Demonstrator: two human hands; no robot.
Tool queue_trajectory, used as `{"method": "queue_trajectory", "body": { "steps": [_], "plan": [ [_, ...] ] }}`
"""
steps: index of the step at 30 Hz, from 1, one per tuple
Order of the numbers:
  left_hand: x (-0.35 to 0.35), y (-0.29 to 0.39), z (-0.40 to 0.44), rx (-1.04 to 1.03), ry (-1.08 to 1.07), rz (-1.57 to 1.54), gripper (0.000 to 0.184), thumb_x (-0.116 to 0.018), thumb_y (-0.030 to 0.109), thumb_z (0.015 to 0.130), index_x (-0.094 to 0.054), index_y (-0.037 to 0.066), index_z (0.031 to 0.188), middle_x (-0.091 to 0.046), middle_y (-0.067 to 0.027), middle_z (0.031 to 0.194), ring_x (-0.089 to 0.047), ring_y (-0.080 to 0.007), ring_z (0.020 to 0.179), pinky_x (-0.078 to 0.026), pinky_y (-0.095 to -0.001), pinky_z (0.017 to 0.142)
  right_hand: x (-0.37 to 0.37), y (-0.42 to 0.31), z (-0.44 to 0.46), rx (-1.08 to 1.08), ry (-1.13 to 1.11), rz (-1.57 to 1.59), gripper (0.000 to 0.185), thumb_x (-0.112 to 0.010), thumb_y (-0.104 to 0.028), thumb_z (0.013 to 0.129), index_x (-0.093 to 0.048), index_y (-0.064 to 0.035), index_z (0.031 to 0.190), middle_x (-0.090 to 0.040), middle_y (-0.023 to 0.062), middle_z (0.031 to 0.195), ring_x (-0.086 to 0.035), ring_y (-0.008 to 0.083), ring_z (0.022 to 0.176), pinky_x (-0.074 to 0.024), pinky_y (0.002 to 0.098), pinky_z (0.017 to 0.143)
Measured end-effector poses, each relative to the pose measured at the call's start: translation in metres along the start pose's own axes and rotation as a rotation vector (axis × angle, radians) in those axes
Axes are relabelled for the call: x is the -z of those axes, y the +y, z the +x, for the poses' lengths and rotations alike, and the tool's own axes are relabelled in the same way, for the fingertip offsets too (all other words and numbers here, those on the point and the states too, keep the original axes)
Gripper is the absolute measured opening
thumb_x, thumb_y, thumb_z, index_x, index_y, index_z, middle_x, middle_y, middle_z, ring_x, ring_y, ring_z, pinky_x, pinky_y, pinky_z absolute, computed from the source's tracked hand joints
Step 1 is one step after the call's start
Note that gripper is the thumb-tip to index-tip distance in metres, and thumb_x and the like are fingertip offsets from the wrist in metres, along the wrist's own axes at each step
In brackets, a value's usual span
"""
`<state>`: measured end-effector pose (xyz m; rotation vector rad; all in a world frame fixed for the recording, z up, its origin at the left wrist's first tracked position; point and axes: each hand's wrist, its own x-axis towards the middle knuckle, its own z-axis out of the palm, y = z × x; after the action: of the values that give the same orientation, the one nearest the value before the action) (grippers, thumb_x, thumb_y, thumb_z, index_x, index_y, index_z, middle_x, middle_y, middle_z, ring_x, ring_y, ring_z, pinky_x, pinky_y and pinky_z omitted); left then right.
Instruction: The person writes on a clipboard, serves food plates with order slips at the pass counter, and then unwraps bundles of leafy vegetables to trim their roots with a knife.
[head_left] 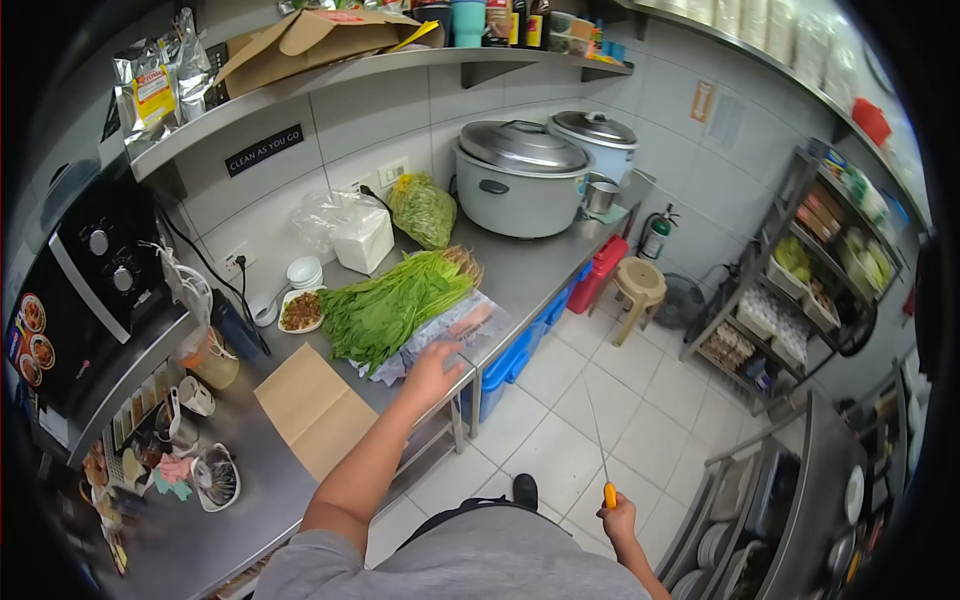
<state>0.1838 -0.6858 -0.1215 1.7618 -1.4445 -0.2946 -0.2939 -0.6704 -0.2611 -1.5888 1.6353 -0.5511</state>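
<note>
My right hand [620, 518] grips the yellow handle of a knife [610, 494], whose long thin blade points forward over the floor. My left hand [437, 372] reaches over the counter's front edge, fingers stretched out, beside a printed plastic wrapper [466, 322]. Whether the fingertips touch the wrapper I cannot tell. On and next to that wrapper lies a large bunch of leafy greens [385, 305], its roots [462, 262] toward the back. A flat brown cardboard piece [315, 408] lies left of my forearm.
Behind the greens stand a bowl of brown bits [301, 312], a white block in plastic [362, 243], a bag of greens [422, 210] and a large lidded pot [520, 185]. A microwave [90, 270] is at left. A stool [640, 282] and stocked rack [790, 270] stand beyond the floor.
</note>
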Motion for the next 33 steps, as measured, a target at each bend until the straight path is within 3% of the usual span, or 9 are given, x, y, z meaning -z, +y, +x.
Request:
{"method": "queue_trajectory", "body": {
  "steps": [7, 11, 13, 18, 21, 25, 27, 29, 33],
  "plan": [
    [-0.023, -0.023, 0.125, 0.125, 0.27, 0.283, 0.042, -0.068, 0.019, 0.081, -0.059, 0.003, 0.119, -0.056, -0.02, 0.122, -0.053, -0.0372, 0.113, -0.042, -0.0412, 0.098, -0.008, -0.11, 0.211, 0.253, -0.191, -0.112, 0.019, -0.067, -0.01, 0.069, -0.06, -0.0017, 0.085, -0.065, 0.0182, 0.077, -0.064, 0.0351, 0.075, -0.05, 0.0409, 0.069],
    [-0.058, -0.048, 0.123, 0.191, 0.194, 0.202, 0.04, -0.067, 0.018, 0.081, -0.058, 0.005, 0.118, -0.055, -0.0204, 0.122, -0.052, -0.0379, 0.112, -0.042, -0.0423, 0.098, -0.051, -0.204, 0.321, 0.385, -0.214, -0.26, 0.034, -0.068, -0.023, 0.075, -0.058, -0.004, 0.102, -0.066, 0.0207, 0.088, -0.063, 0.0399, 0.082, -0.0505, 0.0474, 0.076],
    [-0.082, -0.073, 0.112, 0.233, 0.046, 0.13, 0.039, -0.068, 0.019, 0.081, -0.058, 0.005, 0.117, -0.056, -0.0194, 0.121, -0.053, -0.037, 0.114, -0.042, -0.0412, 0.098, -0.087, -0.247, 0.373, 0.45, -0.172, -0.262, 0.035, -0.065, -0.022, 0.078, -0.058, -0.0028, 0.107, -0.066, 0.0217, 0.093, -0.064, 0.0378, 0.088, -0.051, 0.0437, 0.078],
    [-0.091, -0.047, 0.129, 0.202, 0.037, 0.071, 0.038, -0.068, 0.018, 0.081, -0.06, 0.004, 0.115, -0.058, -0.0183, 0.119, -0.054, -0.035, 0.115, -0.043, -0.0391, 0.099, -0.171, -0.302, 0.481, 0.681, -0.177, -0.455, 0.03, -0.052, -0.013, 0.084, -0.054, 0.001, 0.11, -0.059, 0.0223, 0.105, -0.06, 0.038, 0.096, -0.0505, 0.0439, 0.083],
    [-0.091, -0.045, 0.165, 0.356, 0.018, -0.111, 0.038, -0.067, 0.018, 0.081, -0.06, 0.003, 0.115, -0.06, -0.0181, 0.117, -0.055, -0.0354, 0.112, -0.044, -0.0391, 0.097, -0.186, -0.328, 0.505, 0.683, -0.194, -0.528, 0.028, -0.047, -0.012, 0.086, -0.053, -0.0002, 0.111, -0.057, 0.0215, 0.107, -0.058, 0.0368, 0.099, -0.0505, 0.0455, 0.082],
    [-0.091, -0.04, 0.226, 0.362, 0.102, -0.069, 0.037, -0.067, 0.017, 0.081, -0.061, 0.003, 0.115, -0.061, -0.0187, 0.115, -0.057, -0.0362, 0.108, -0.044, -0.0398, 0.095, -0.171, -0.364, 0.527, 0.926, -0.294, -0.619, 0.037, -0.047, -0.011, 0.085, -0.052, -0.001, 0.12, -0.056, 0.0202, 0.115, -0.057, 0.0369, 0.103, -0.0457, 0.0466, 0.092],
    [-0.097, -0.035, 0.261, 0.27, 0.157, 0.016, 0.037, -0.067, 0.016, 0.081, -0.061, 0.003, 0.115, -0.061, -0.0187, 0.115, -0.057, -0.0363, 0.108, -0.044, -0.04, 0.095, -0.173, -0.377, 0.552, 1.197, -0.48, -0.313, 0.042, -0.055, -0.012, 0.085, -0.051, -0.0025, 0.126, -0.056, 0.0192, 0.119, -0.056, 0.0364, 0.107, -0.0434, 0.0447, 0.095],
    [-0.112, -0.034, 0.297, 0.252, 0.196, 0.018, 0.036, -0.067, 0.015, 0.081, -0.062, 0.003, 0.114, -0.061, -0.0182, 0.114, -0.057, -0.0363, 0.107, -0.044, -0.0401, 0.095, -0.116, -0.448, 0.55, 1.21, -0.918, -0.105, 0.042, -0.062, -0.015, 0.086, -0.053, -0.0037, 0.126, -0.058, 0.018, 0.12, -0.055, 0.0351, 0.111, -0.0432, 0.0421, 0.096],
    [-0.162, -0.023, 0.37, 0.292, 0.375, 0.031, 0.031, -0.064, 0.005, 0.082, -0.061, 0.0, 0.112, -0.062, -0.0159, 0.108, -0.063, -0.0266, 0.097, -0.05, -0.0348, 0.087, -0.01, -0.551, 0.616, 1.496, -1.046, 0.151, 0.04, -0.064, -0.017, 0.088, -0.055, -0.0055, 0.125, -0.06, 0.0153, 0.116, -0.056, 0.0337, 0.109, -0.0456, 0.0395, 0.094]
  ]
}}
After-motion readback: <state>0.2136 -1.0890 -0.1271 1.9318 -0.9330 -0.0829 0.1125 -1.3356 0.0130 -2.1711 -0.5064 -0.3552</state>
